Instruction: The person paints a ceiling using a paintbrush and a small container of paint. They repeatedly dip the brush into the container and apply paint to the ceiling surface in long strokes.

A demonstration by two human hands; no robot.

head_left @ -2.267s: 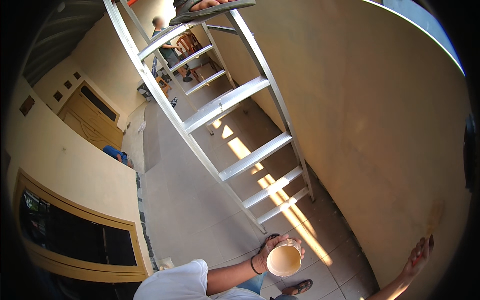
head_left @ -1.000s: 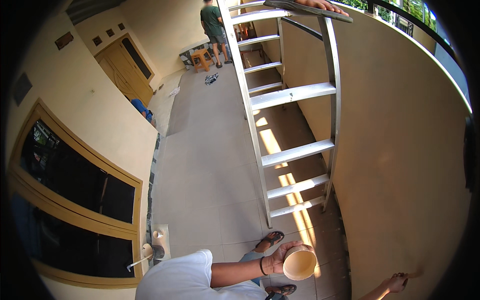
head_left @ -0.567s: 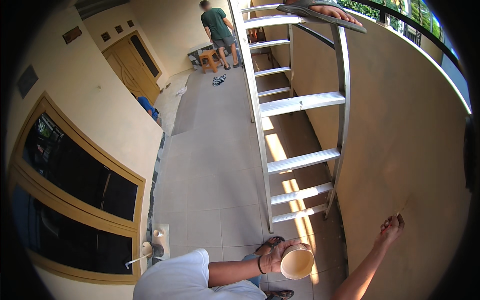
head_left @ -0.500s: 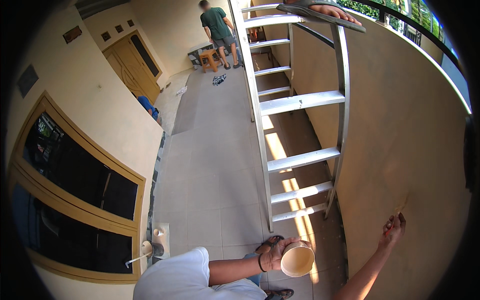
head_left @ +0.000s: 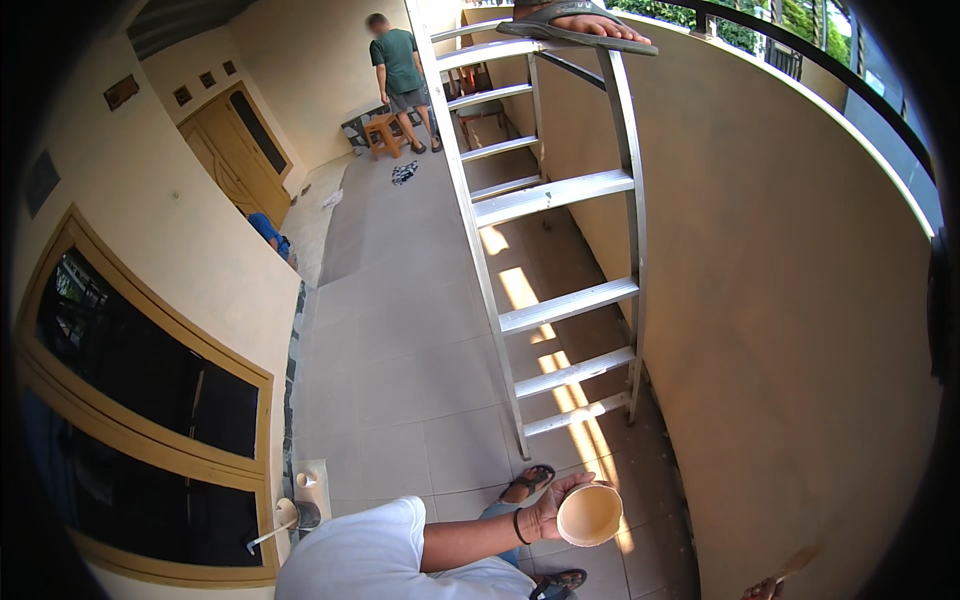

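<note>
My left hand (head_left: 548, 512) is wrapped round a round tub (head_left: 590, 514) with pale cream paint-like stuff inside, its mouth tilted up toward me. At the bottom edge my right hand (head_left: 764, 588) is only partly in view, closed on a paintbrush (head_left: 797, 564). The brush's pale bristle end lies against or close to the beige wall (head_left: 775, 330); I cannot tell whether it touches.
An aluminium ladder (head_left: 565, 302) stands ahead, with another person's sandalled foot (head_left: 580, 28) at its top. Someone in a green shirt (head_left: 398, 62) stands far back beside a wooden stool (head_left: 383, 136). A wood-framed window (head_left: 150, 420) is at left; a dark pot (head_left: 305, 515) sits below.
My right hand and the brush have moved down the wall, nearly out of view. The view has shifted, so the ladder appears farther left. My left hand still holds the tub.
</note>
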